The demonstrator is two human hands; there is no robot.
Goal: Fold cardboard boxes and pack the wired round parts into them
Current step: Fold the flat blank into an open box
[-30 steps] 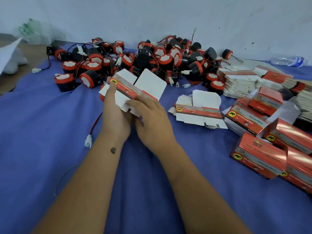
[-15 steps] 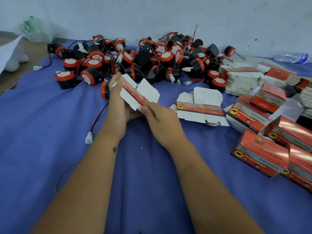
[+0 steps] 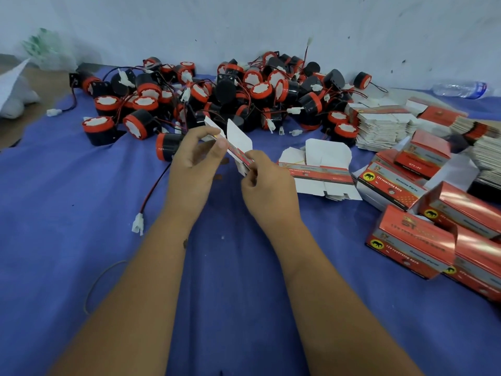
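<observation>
Blue cloth (image 3: 67, 213) underneath, clear plastic bottle (image 3: 461, 89) lying far right by white wall (image 3: 244, 23), greenish plastic bag (image 3: 46, 50) far left.

This looked like a small packing workshop, hand assembly on a low surface. A blue cloth (image 3: 67, 213) covered the worktop against a bare pale wall (image 3: 244, 23). A heap of wired round parts (image 3: 244, 90) filled the upper middle. Stacks of flat box blanks (image 3: 379, 126) sat at upper right, and finished red boxes (image 3: 412, 240) were piled at the right edge.
</observation>
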